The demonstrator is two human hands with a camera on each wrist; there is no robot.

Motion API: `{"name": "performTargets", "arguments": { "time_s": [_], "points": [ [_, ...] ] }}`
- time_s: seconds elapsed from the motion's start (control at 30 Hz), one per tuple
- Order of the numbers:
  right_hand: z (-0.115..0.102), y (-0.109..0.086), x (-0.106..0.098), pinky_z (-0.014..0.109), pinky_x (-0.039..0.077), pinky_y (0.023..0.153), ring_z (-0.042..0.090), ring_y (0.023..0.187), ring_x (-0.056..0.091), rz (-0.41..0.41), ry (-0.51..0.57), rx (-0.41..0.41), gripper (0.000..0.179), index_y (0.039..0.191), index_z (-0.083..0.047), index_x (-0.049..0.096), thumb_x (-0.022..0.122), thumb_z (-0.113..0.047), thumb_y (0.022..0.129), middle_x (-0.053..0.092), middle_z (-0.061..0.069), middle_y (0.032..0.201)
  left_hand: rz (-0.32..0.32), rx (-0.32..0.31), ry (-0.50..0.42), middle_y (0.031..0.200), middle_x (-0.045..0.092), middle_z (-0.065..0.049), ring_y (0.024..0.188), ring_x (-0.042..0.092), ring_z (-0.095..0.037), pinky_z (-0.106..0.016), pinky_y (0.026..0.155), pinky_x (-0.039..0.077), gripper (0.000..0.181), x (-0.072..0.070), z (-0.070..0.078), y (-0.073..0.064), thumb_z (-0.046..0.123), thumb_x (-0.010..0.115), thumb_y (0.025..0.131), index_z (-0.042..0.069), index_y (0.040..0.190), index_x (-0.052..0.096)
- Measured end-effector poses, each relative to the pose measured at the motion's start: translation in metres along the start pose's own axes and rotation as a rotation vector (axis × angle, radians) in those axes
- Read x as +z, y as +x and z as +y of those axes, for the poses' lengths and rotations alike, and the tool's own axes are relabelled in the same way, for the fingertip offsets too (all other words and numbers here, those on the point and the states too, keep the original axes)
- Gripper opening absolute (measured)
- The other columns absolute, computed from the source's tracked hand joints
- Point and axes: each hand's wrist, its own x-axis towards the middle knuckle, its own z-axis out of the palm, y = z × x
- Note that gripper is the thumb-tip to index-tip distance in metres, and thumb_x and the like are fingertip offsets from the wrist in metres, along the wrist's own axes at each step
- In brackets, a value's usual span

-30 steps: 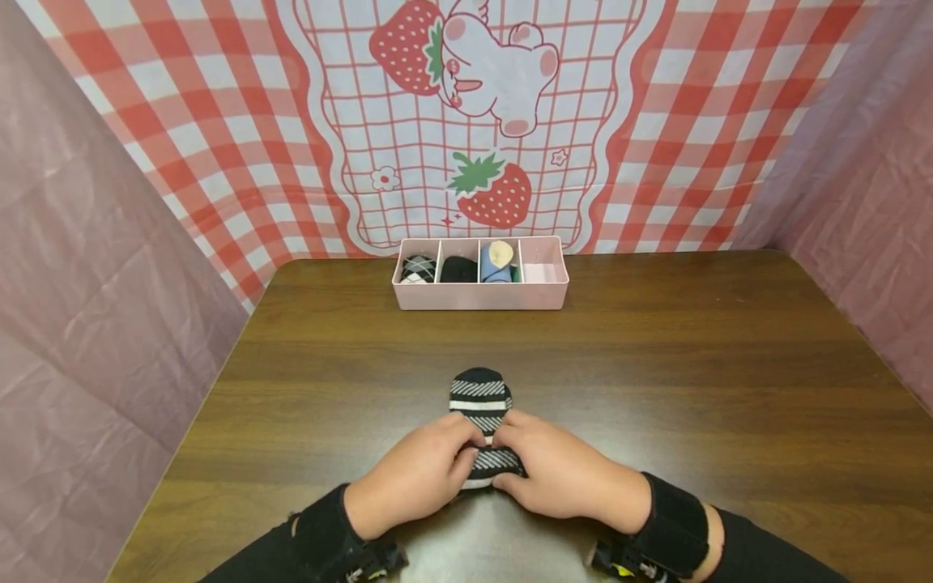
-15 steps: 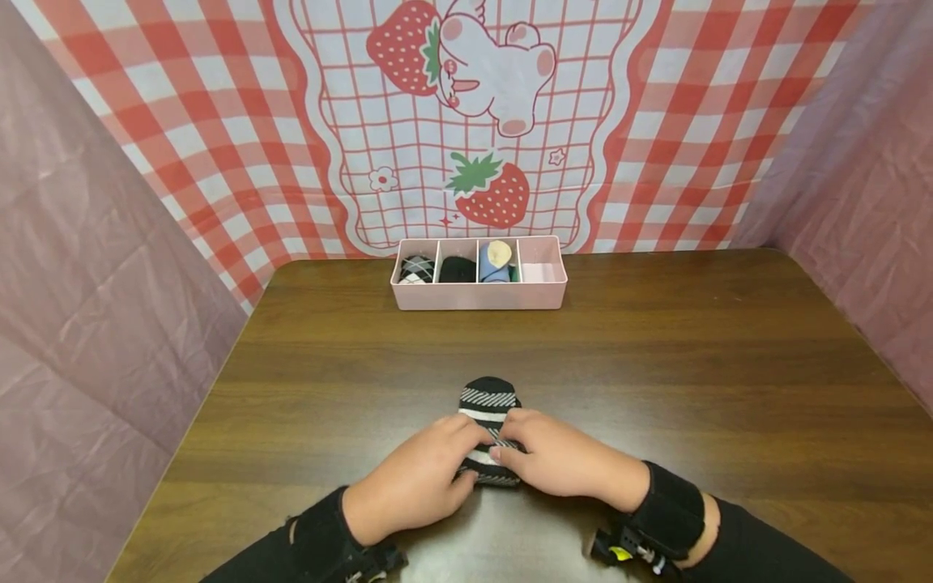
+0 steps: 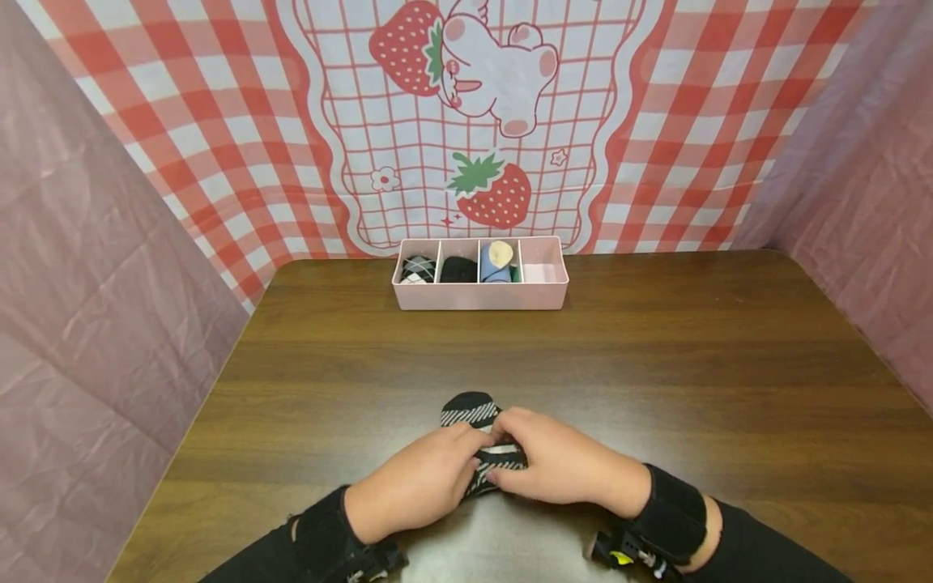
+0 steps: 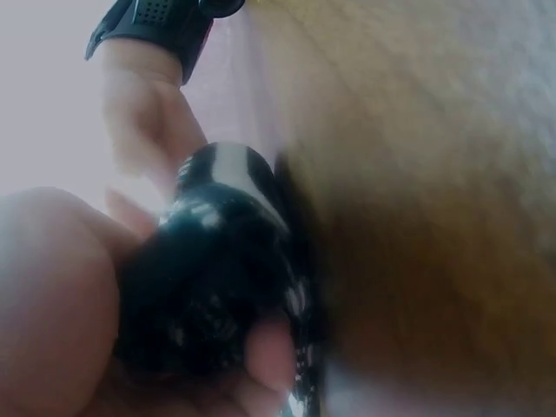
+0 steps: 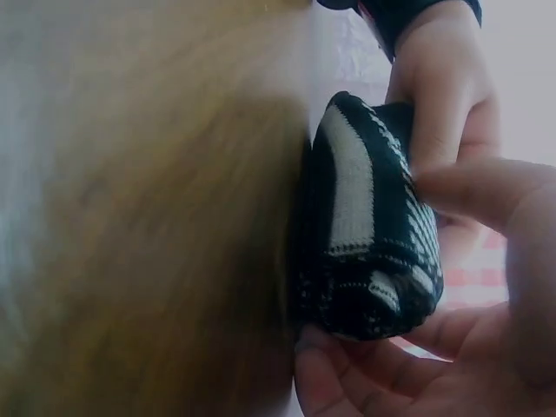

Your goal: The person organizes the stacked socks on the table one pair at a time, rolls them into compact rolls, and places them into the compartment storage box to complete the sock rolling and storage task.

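Note:
A black sock with white stripes, partly rolled up, lies near the front of the table between both hands. Its near part forms a thick roll, whose spiral end shows in the right wrist view. My left hand grips the roll from the left side, thumb and fingers curled round it. From the right, my right hand holds the same roll, its thumb on the near side and fingers beneath. In the blurred left wrist view the rolled sock fills the left palm. The hands cover much of it.
At the back of the wooden table stands a pink four-section box. It holds an argyle sock, a black sock and a blue roll with a cream end. A red checked cloth hangs behind.
The striped sock has become shorter at its far end as the roll has been worked over, and it now tilts to the left. Both hands have shifted only slightly. The box has stayed put.

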Motion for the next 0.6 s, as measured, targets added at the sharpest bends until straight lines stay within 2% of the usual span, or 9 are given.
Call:
{"name": "performTargets", "arguments": {
  "time_s": [0.13, 0.27, 0.37, 0.5, 0.6],
  "points": [
    [-0.0012, -0.0012, 0.0007, 0.030, 0.051, 0.083, 0.007, 0.092, 0.057, -0.027, -0.016, -0.005, 0.043, 0.112, -0.019, 0.061, 0.086, -0.030, 0.078, 0.057, -0.009, 0.105, -0.042, -0.085, -0.085, 0.121, 0.065, -0.007, 0.110, 0.061, -0.013, -0.034, 0.095, 0.053, 0.026, -0.0010, -0.0009, 0.0002, 0.010, 0.052, 0.105, 0.005, 0.131, 0.058],
    [-0.0038, -0.0020, 0.0015, 0.031, 0.052, 0.084, 0.007, 0.093, 0.057, -0.033, -0.024, 0.005, 0.045, 0.114, -0.018, 0.060, 0.087, -0.027, 0.078, 0.058, -0.008, 0.108, -0.045, -0.141, -0.156, 0.114, 0.067, -0.009, 0.098, 0.063, -0.012, -0.033, 0.085, 0.055, 0.020, -0.0010, -0.0032, 0.0004, 0.010, 0.050, 0.106, 0.008, 0.126, 0.053],
    [-0.0056, -0.0030, 0.0018, 0.032, 0.052, 0.084, 0.007, 0.093, 0.057, -0.031, -0.035, 0.007, 0.042, 0.114, -0.019, 0.060, 0.085, -0.028, 0.082, 0.059, -0.008, 0.107, -0.040, -0.152, -0.171, 0.110, 0.067, -0.009, 0.094, 0.063, -0.012, -0.032, 0.080, 0.055, 0.017, -0.0007, -0.0045, 0.0005, 0.009, 0.050, 0.106, 0.009, 0.123, 0.052],
    [-0.0072, -0.0040, 0.0020, 0.032, 0.051, 0.082, 0.006, 0.091, 0.056, -0.028, -0.059, 0.002, 0.038, 0.112, -0.020, 0.061, 0.084, -0.030, 0.085, 0.058, -0.010, 0.104, -0.029, -0.135, -0.140, 0.114, 0.066, -0.005, 0.103, 0.064, -0.013, -0.033, 0.088, 0.055, 0.018, -0.0009, -0.0046, 0.0009, 0.008, 0.050, 0.106, 0.010, 0.122, 0.057],
    [-0.0078, -0.0042, 0.0026, 0.032, 0.051, 0.081, 0.006, 0.090, 0.056, -0.023, -0.075, -0.006, 0.036, 0.112, -0.020, 0.062, 0.083, -0.032, 0.086, 0.058, -0.011, 0.103, 0.005, -0.109, -0.092, 0.115, 0.064, -0.002, 0.108, 0.063, -0.015, -0.034, 0.092, 0.054, 0.020, -0.0017, -0.0039, 0.0011, 0.007, 0.052, 0.104, 0.010, 0.121, 0.062]
  ]
}}
